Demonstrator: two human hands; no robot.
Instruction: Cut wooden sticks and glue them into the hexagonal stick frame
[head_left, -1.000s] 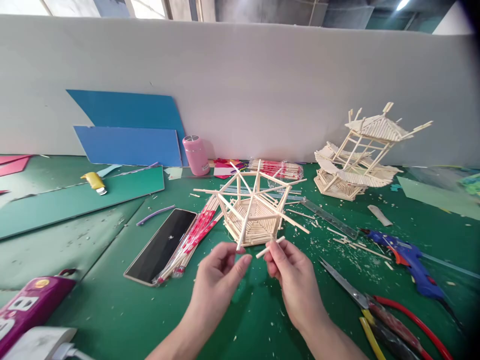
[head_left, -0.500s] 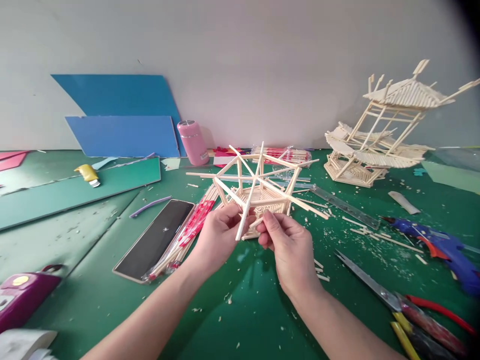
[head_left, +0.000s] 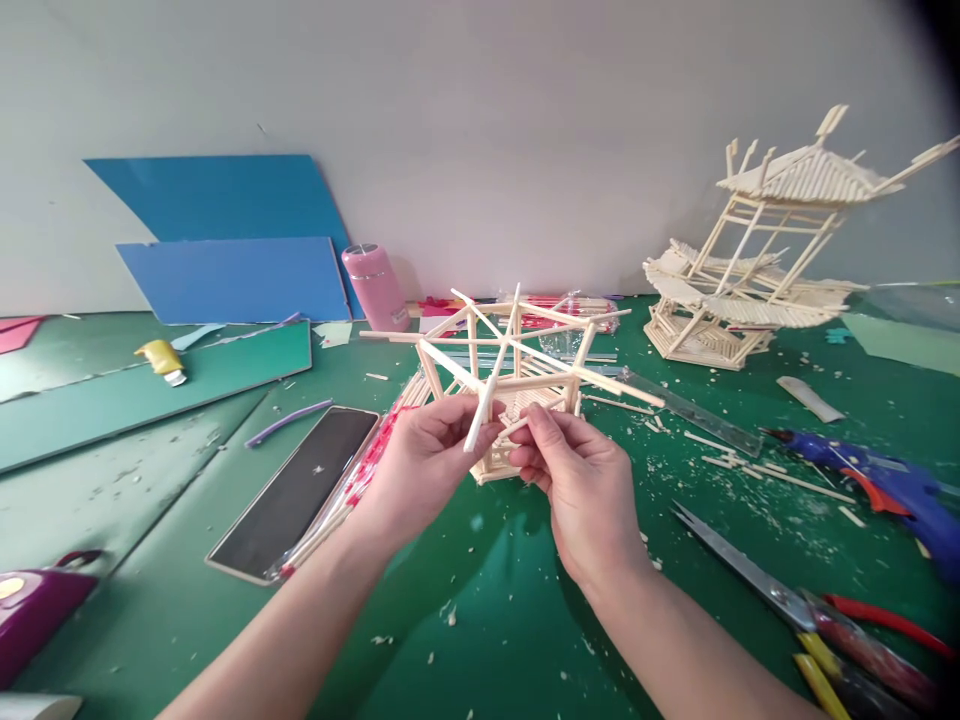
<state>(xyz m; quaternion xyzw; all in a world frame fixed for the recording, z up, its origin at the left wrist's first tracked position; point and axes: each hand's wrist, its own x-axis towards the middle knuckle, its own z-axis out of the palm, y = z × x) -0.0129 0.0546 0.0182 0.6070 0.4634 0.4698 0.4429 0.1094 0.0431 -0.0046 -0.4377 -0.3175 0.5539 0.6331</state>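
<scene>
A pavilion-like frame of pale wooden sticks (head_left: 536, 381) stands in front of me, with crossed sticks jutting out like spokes over its top. At its front left corner my left hand (head_left: 420, 465) is closed on the frame, thumb and fingers just under a protruding spoke. My right hand (head_left: 589, 480) pinches a short wooden stick (head_left: 514, 426) between thumb and forefinger. That stick's far end points at the left fingertips, by the corner post; whether it touches the post is hidden. The frame's slatted base shows partly behind the hands.
At right lie scissors (head_left: 739, 560), a blue glue gun (head_left: 862, 465), a clear ruler (head_left: 694, 412) and loose sticks. A larger stick pavilion (head_left: 780, 300) stands behind. Left are a phone (head_left: 300, 490), bagged sticks (head_left: 367, 465) and foam boards (head_left: 232, 280); a pink bottle (head_left: 375, 285) stands behind.
My right hand has raised the short stick slightly, and its angle toward the front corner has changed. The left hand keeps its hold on the frame. The whole view has shifted a little.
</scene>
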